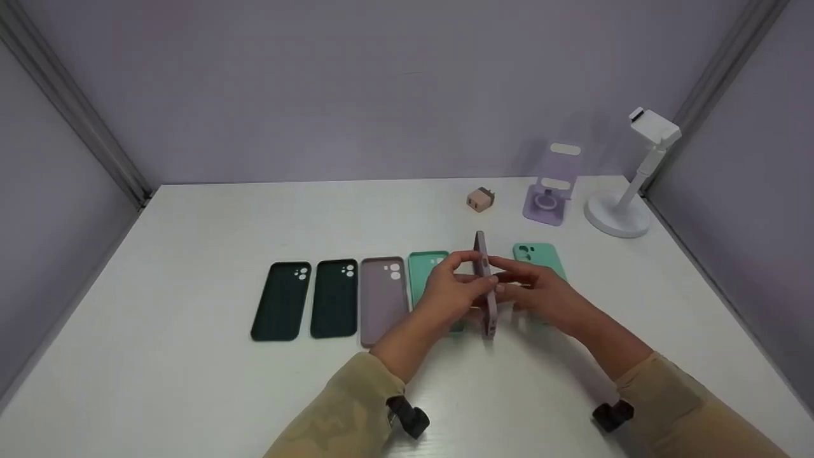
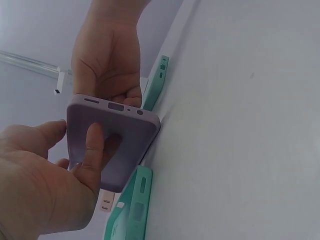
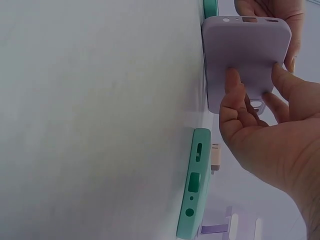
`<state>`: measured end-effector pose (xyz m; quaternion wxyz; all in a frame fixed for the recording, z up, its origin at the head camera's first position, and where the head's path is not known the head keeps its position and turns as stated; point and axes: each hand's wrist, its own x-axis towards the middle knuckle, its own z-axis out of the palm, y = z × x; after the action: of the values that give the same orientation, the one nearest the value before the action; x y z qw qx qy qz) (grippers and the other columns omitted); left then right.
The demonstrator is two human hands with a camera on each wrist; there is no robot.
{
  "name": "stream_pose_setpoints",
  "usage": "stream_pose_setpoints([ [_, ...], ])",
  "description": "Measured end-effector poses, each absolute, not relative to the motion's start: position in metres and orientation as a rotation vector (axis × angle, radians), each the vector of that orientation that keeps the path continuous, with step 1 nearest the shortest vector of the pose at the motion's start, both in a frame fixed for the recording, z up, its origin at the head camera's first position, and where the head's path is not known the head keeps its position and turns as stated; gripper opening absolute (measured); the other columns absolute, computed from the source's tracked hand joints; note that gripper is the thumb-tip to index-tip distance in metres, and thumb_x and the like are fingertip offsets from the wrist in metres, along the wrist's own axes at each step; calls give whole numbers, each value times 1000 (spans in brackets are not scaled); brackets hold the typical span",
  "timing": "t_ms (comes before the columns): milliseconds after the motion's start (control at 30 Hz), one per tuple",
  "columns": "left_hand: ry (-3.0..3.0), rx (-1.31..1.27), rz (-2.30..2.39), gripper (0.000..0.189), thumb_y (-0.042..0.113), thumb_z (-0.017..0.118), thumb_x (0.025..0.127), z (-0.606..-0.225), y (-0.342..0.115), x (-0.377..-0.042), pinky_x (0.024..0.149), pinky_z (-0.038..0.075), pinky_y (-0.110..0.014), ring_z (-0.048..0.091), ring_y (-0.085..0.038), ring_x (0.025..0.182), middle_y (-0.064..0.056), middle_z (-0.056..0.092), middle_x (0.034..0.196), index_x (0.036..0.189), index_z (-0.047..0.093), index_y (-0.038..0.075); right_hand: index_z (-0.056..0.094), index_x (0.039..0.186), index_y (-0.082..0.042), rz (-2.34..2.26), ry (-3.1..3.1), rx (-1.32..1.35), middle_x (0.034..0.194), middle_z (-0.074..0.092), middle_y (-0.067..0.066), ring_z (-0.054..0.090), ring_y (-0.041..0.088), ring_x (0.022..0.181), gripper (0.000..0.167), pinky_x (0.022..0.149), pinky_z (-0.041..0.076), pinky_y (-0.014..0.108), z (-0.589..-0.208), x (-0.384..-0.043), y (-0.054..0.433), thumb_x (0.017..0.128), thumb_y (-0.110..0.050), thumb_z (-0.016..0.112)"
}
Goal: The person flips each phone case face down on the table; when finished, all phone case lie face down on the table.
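- Both hands held one lilac phone case (image 1: 486, 286) on its long edge, upright above the white table (image 1: 191, 254), edge-on to the head camera.
- Left hand (image 1: 448, 292): gripped the case from the left, thumb over the top edge and fingers (image 2: 92, 150) pressed into the hollow inner face, as the left wrist view showed.
- Right hand (image 1: 540, 289): gripped the same case from the right, fingertips (image 3: 232, 92) flat on its smooth back, thumb on the far side.
- The bottom end of the case, with port and speaker cutouts, faced both wrist cameras; its lower edge sat at or just above the tabletop. Contact with the table could not be told.
- A row of cases lay flat on the table left of the hands: two dark green cases (image 1: 281, 300) (image 1: 335, 298), then a second lilac case (image 1: 381, 299), then a mint case (image 1: 425, 273) partly hidden behind the left hand.
- Another mint case (image 1: 537, 256) lay behind the right hand, partly covered by it.
- Toward the back wall: a small beige charger plug (image 1: 480, 200), a lilac phone stand (image 1: 550, 191) just right of it, and a white stand with round base (image 1: 620, 213) at the far right corner.
- Both forearms wore tan sleeves (image 1: 343, 413); a black strap mount sat at each wrist.
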<state>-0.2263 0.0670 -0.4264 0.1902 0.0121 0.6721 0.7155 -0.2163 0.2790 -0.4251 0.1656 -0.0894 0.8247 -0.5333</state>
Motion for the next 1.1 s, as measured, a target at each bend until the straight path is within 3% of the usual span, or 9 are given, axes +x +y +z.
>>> stream_pose_setpoints([
  [267,1942,56,1986,42,14,76,100,-423,62,-228,83,62,-40,75,-20,96,-4,75,115,138,62,23,51,160,-27,-1514,2369,-254,151,58,10,59,33,133,65,101,52,41,-426,-217,271,101,-38,75],
  [633,1904,105,2019,43,8,71,102,-424,58,-228,87,61,-42,74,-22,106,-11,75,125,143,60,15,54,158,-22,-1482,2433,-277,149,60,12,62,34,129,63,102,53,40,-430,-213,268,100,-33,77],
  [833,1895,111,2044,45,7,71,102,-422,55,-226,85,62,-41,74,-23,108,-10,74,128,145,60,17,57,156,-23,-1467,2453,-255,147,62,9,63,32,127,62,98,54,37,-430,-214,267,99,-34,78],
  [1100,1819,143,2134,45,7,72,101,-419,48,-222,84,63,-42,75,-21,106,-9,74,129,142,62,19,56,156,-16,-1486,2467,-259,146,63,14,62,34,129,61,93,54,33,-427,-211,266,100,-30,77],
])
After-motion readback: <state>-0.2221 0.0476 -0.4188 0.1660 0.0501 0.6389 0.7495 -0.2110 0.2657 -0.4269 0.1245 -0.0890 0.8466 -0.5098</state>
